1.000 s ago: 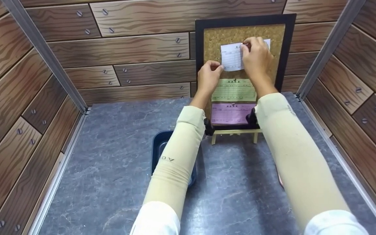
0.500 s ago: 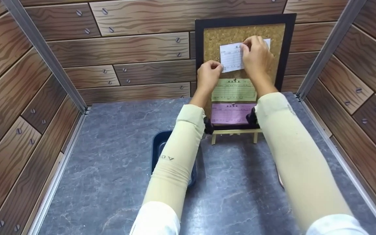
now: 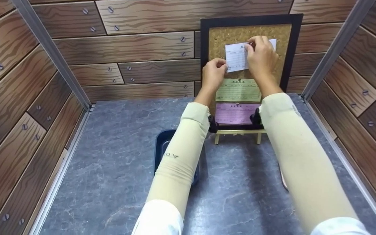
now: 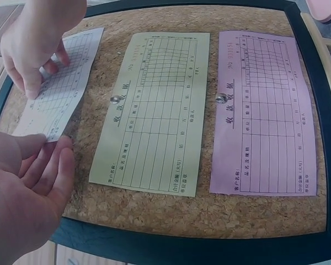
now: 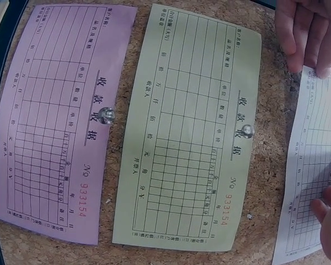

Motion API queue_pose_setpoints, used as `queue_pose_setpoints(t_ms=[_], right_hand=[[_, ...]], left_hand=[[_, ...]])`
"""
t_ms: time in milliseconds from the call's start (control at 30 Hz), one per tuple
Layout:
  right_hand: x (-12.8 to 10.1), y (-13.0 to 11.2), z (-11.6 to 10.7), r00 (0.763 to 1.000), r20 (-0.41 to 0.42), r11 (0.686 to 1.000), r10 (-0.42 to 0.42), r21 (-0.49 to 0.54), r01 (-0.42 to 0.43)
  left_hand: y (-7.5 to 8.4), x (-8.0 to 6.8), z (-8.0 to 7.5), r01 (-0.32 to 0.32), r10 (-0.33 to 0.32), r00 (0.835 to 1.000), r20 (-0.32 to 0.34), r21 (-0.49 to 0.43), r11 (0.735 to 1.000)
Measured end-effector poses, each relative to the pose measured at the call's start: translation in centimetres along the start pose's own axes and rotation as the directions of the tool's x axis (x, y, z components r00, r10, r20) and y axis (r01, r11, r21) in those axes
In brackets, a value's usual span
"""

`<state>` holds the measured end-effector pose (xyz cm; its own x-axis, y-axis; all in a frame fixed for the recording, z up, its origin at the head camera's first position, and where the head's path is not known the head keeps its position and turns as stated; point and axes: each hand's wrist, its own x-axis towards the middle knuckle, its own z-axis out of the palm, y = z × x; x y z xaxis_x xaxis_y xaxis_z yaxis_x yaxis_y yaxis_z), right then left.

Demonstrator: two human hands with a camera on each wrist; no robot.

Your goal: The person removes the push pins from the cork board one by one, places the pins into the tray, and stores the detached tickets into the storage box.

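Right hand is pressing curled fingertips against the upper middle of a white receipt slip, seemingly pinching something small there; whether that's a pin can't be told. Left hand is steadying the slip's lower left corner w/ nearly straight, relaxed fingers, just touching the paper edge. The slip is sitting at the top of a black-framed cork board, which is standing on a small wooden easel at the back of a grey marble-look table.

Judging by this, the step in hand is fixing the white slip to the cork. The next move probably calls for firm pressure straight into the board while the left fingers are keeping the paper from sliding.

Below the slip, a green receipt and a pink receipt are hanging pinned. The wrist views are showing what the head view isn't: a round metal pin head on green, another on pink, plus red no. 933154. Only the head view is showing a dark blue tray under the left sleeve
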<state>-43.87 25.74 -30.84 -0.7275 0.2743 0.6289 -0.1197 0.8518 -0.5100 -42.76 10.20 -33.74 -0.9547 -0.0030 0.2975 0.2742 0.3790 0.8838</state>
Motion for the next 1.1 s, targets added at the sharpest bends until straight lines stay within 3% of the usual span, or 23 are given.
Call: queue_pose_setpoints(t_ms=[700, 1100], right_hand=[[0.33, 0.06, 0.01, 0.993, -0.057, 0.993, -0.107, 0.044, 0.109], [0.04, 0.79, -0.11, 0.993, -0.01, 0.988, -0.119, 0.1, 0.12]], left_hand=[[-0.07, 0.33, 0.03, -0.007, 0.007, 1.0, 0.007, -0.016, 1.0], [-0.35, 0.05, 0.22, 0.004, -0.004, 1.0, 0.004, -0.062, 0.998]])
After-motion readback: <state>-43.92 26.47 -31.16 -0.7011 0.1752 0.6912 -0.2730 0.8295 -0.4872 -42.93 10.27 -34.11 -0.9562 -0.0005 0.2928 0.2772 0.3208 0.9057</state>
